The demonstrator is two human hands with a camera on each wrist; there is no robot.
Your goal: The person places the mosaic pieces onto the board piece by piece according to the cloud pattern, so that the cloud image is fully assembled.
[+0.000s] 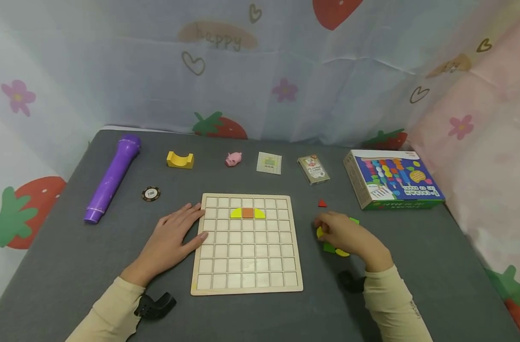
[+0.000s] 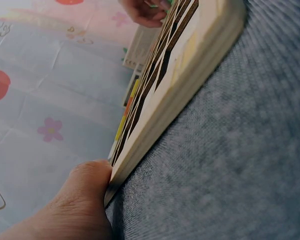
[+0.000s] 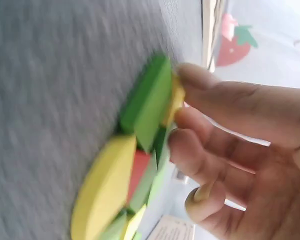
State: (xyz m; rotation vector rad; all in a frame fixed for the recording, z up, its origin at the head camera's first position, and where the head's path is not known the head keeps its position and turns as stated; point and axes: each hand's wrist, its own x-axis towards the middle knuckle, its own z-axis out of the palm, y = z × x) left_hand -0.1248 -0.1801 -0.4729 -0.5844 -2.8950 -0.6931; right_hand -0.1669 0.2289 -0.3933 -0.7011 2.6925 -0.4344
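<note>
A wooden grid board (image 1: 248, 288) lies on the table. In its second row, an orange square (image 1: 248, 213) sits between two yellow quarter-round pieces (image 1: 236, 213). My left hand (image 1: 170, 244) lies along the board's left edge, fingers extended, with its thumb (image 2: 90, 180) touching the rim in the left wrist view. Right of the board, my right hand (image 1: 347, 232) pinches a yellow piece (image 3: 175, 101) between thumb and forefinger. Under and around that hand are several loose blocks, among them a green block (image 3: 149, 102), a yellow curved block (image 3: 105, 187) and a red one (image 3: 138, 172), partly hidden.
A red triangle (image 1: 322, 203) lies beyond my right hand. Along the back are a purple microphone (image 1: 113, 178), yellow cradle-shaped block (image 1: 180, 161), pink pig (image 1: 233, 159), small printed card (image 1: 269, 163), playing-card box (image 1: 313, 169) and game box (image 1: 394, 180). A poker chip (image 1: 150, 194) lies left.
</note>
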